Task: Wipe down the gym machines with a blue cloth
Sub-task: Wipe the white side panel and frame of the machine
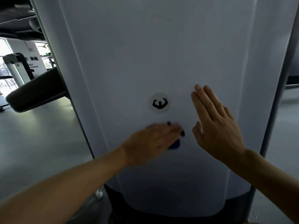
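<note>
**Two hands on a white machine panel**

Two bare forearms reach in from the bottom corners toward a tall white shroud [161, 62] of a gym machine. Left hand [152, 141] lies flat, fingers straight and blurred, pressing a blue cloth [175, 144] against the panel; only dark blue edges of the cloth show past the fingertips and under the palm. Right hand [216, 125] rests just beside it, apart from the cloth, fingers straight and close together, palm on the panel and holding nothing. Just above the left hand sits a round badge [159, 103] bearing a black flexing figure. Below, the shroud ends at a dark base [161, 214]. Farther left, a black padded arm [37, 92] juts from behind the shroud over a grey floor [32, 143], with another machine [17, 65] near bright windows beyond.
</note>
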Action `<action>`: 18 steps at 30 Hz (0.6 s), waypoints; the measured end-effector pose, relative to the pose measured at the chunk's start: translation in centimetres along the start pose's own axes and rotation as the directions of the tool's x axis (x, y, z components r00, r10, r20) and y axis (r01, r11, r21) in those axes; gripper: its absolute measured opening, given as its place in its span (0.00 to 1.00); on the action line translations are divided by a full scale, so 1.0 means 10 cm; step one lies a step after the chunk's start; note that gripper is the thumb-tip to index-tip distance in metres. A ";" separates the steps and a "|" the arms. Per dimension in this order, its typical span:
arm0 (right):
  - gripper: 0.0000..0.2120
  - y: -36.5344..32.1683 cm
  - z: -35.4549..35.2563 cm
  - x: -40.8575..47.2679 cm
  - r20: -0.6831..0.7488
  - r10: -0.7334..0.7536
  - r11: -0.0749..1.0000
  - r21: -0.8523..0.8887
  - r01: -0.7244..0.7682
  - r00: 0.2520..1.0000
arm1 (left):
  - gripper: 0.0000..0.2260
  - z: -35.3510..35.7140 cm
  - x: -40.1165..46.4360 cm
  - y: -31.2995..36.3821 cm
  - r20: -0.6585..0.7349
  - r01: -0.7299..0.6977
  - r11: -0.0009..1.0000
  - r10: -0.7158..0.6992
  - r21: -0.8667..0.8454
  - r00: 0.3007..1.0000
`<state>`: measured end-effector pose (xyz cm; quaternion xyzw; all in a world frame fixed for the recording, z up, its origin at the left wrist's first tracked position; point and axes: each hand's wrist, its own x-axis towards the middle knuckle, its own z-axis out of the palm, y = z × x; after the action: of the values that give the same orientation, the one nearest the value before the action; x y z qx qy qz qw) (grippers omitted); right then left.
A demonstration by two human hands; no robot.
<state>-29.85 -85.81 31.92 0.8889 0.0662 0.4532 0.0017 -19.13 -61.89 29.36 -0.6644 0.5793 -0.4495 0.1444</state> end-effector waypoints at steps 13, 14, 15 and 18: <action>0.40 0.13 -0.10 0.05 0.010 0.043 0.997 0.059 -0.044 0.999 | 0.19 -0.67 1.12 -0.95 -0.380 0.384 0.923 -0.354 0.003 0.854; 0.39 0.12 -0.10 0.06 -0.006 0.069 0.996 0.057 -0.068 0.998 | 0.19 -0.67 1.23 -0.95 -0.408 0.420 0.907 -0.388 -0.011 0.827; 0.39 0.10 -0.09 0.07 -0.020 0.092 0.994 0.058 -0.090 0.996 | 0.19 -0.62 1.26 -0.90 -0.419 0.421 0.907 -0.391 -0.024 0.819; 0.40 0.07 -0.01 -0.01 -0.043 0.139 0.987 0.088 -0.134 0.989 | 0.20 -0.28 1.00 -0.42 -0.328 0.273 0.962 -0.266 -0.027 0.906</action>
<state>-29.92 -86.49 31.94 0.8793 0.0243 0.4706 -0.0687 -19.32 -68.74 38.18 -0.6523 0.4934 -0.5752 -0.0110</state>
